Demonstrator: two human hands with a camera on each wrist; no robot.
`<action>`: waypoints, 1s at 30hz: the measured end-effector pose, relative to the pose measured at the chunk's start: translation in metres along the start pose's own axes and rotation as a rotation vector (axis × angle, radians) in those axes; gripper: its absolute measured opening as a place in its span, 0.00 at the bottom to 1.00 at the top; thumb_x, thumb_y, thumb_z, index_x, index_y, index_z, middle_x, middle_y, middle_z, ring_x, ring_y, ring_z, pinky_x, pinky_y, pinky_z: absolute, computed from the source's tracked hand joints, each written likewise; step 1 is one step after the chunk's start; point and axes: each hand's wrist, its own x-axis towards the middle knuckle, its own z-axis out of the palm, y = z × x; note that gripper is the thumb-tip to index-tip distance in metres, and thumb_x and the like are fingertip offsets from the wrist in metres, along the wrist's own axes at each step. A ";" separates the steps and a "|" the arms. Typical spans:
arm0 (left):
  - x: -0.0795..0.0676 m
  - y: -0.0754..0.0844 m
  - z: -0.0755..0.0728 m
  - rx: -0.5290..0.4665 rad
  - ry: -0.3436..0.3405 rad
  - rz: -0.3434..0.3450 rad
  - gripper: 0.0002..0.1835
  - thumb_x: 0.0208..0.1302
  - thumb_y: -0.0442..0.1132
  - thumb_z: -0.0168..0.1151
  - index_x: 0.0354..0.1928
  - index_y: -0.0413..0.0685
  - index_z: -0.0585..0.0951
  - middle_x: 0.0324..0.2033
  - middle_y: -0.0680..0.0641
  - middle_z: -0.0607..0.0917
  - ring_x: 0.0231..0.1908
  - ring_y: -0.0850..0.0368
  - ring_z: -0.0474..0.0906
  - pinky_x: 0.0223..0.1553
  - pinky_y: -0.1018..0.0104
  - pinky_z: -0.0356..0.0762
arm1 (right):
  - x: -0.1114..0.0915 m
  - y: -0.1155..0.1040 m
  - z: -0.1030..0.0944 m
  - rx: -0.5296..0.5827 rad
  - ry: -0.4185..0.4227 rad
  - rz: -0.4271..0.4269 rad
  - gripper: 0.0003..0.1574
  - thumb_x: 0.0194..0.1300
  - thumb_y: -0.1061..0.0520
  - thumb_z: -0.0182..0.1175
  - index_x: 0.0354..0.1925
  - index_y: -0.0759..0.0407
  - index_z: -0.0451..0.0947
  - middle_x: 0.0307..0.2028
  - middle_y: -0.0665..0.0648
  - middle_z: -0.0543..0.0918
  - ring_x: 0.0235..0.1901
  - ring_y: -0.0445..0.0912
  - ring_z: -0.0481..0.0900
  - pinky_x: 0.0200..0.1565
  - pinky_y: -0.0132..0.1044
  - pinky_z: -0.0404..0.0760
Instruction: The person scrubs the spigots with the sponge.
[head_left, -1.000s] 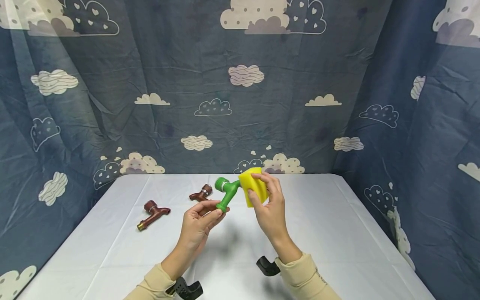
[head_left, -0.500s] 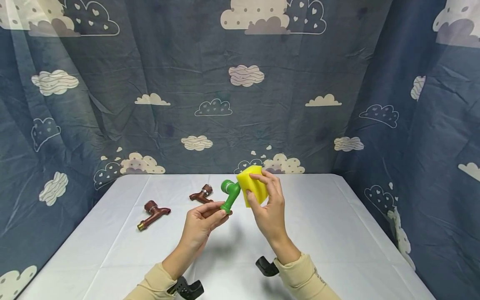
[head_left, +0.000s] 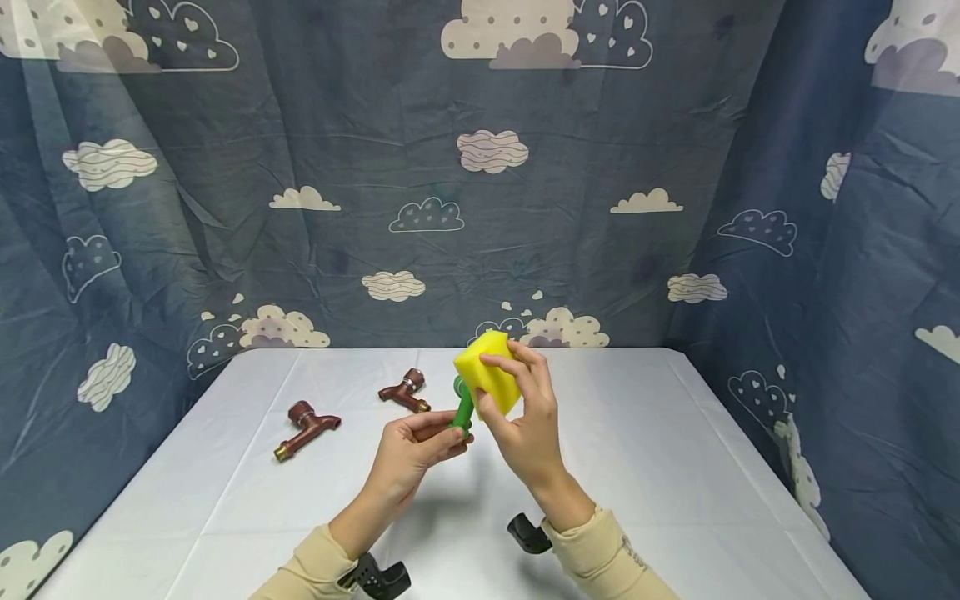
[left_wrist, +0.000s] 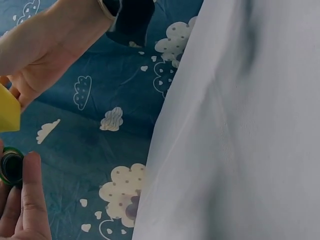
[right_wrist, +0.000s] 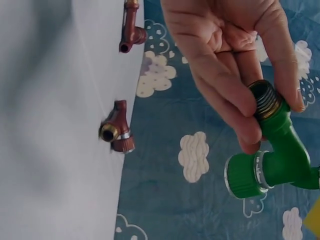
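Note:
Above the table, my left hand [head_left: 408, 454] pinches the threaded end of a green faucet [right_wrist: 287, 155] between thumb and fingers. The faucet's ribbed knob and open inlet show in the right wrist view. My right hand [head_left: 532, 421] grips a yellow sponge [head_left: 487, 371] by its edges. In the head view the sponge overlaps the faucet's upper part and hides its spout. Part of the sponge [left_wrist: 9, 112] appears at the left edge of the left wrist view, above the faucet's round inlet [left_wrist: 11, 166].
Two brown faucets lie on the white table [head_left: 660, 467]: one faucet [head_left: 306, 429] at the left, and another faucet [head_left: 405, 390] farther back, close behind my left hand. A dark blue cloud-print curtain [head_left: 562, 250] stands around the table's back and sides.
My left hand has moved slightly right and turned the green faucet, so its knob swings away from view. The sponge in my right hand has shifted left and now covers more of it.

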 end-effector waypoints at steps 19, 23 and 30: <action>0.000 0.007 0.000 -0.185 -0.068 -0.048 0.09 0.78 0.31 0.63 0.52 0.44 0.89 0.43 0.49 0.95 0.43 0.58 0.94 0.50 0.71 0.91 | -0.003 0.013 -0.003 -0.153 -0.082 -0.231 0.29 0.59 0.69 0.73 0.59 0.54 0.84 0.69 0.68 0.73 0.63 0.60 0.79 0.63 0.45 0.88; -0.001 0.005 -0.001 -0.205 -0.117 -0.047 0.10 0.79 0.32 0.61 0.50 0.47 0.90 0.42 0.49 0.95 0.43 0.59 0.93 0.50 0.72 0.91 | -0.002 0.016 -0.003 -0.127 -0.049 -0.213 0.29 0.60 0.70 0.71 0.59 0.54 0.84 0.69 0.67 0.73 0.62 0.59 0.80 0.59 0.45 0.90; -0.002 0.003 -0.003 -0.193 -0.154 -0.039 0.10 0.80 0.33 0.60 0.50 0.50 0.90 0.42 0.50 0.95 0.43 0.61 0.93 0.51 0.72 0.91 | 0.001 0.014 -0.003 -0.076 -0.008 -0.098 0.26 0.64 0.67 0.69 0.60 0.55 0.84 0.68 0.66 0.75 0.68 0.60 0.78 0.62 0.59 0.89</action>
